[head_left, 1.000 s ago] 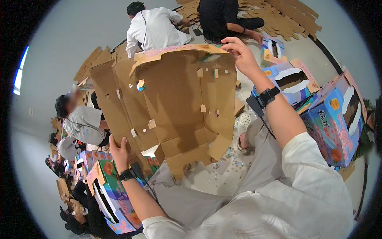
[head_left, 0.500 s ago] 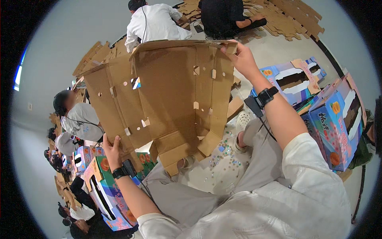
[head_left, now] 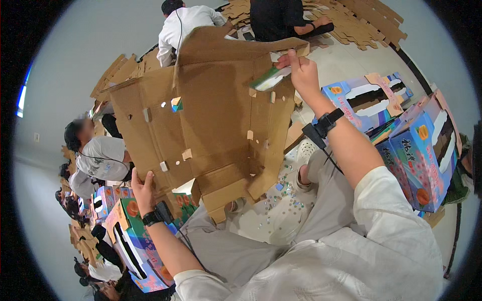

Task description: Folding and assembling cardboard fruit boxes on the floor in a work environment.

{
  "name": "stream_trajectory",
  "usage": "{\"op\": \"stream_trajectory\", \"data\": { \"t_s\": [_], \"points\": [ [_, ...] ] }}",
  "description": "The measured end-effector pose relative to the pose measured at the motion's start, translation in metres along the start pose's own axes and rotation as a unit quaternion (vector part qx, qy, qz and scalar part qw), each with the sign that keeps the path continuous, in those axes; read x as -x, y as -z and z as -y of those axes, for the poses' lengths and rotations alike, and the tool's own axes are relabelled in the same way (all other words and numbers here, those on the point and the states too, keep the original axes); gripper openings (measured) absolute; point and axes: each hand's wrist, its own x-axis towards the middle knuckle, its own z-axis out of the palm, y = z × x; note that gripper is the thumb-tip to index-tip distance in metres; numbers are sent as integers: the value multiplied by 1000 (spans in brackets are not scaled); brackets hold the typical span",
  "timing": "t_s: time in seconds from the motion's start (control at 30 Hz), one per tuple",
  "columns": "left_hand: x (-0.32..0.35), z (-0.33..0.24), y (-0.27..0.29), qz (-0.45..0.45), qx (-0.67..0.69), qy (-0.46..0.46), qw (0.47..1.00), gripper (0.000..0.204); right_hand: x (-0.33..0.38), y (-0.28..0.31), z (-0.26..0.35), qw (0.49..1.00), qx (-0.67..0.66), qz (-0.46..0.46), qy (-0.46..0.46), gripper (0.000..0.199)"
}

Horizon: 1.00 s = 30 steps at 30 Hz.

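Note:
A large creased sheet of brown cardboard (head_left: 216, 95), a box blank with flaps and small slots, stands spread in front of me, its plain side toward me. At its lower left edge my left hand (head_left: 144, 192) is closed on the sheet, thumb on the near face. My right hand (head_left: 303, 71), near the upper right corner, pinches a small green and white cardboard piece (head_left: 272, 79). Blur hides whether this piece is still joined to the sheet. Small tabs (head_left: 187, 154) stick out from some slots.
Printed carton boxes stand at my right (head_left: 419, 155) and left (head_left: 143, 241). Small scraps (head_left: 286, 210) litter the floor between my feet. Co-workers sit ahead, one in a white shirt (head_left: 193, 25), and to the left. Flat cardboard (head_left: 356, 25) lies at the far right.
My right hand has come off the sheet's top edge and now holds the green and white piece a little lower. The top flap has bent upward. The left hand keeps its place.

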Motion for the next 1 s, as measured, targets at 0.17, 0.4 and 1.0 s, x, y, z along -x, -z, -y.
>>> {"op": "stream_trajectory", "data": {
  "t_s": [0.17,0.4,1.0],
  "points": [
    [-3,-6,1,24,-20,-5,1000,37,4,-14,-11,956,-251,90,-118,56],
    [-3,-12,4,6,-52,-27,998,36,19,-39,-49,948,-147,168,-226,63],
    [-61,90,8,-138,-310,-147,929,55,-40,32,-79,909,-308,-68,-271,32]
  ]
}}
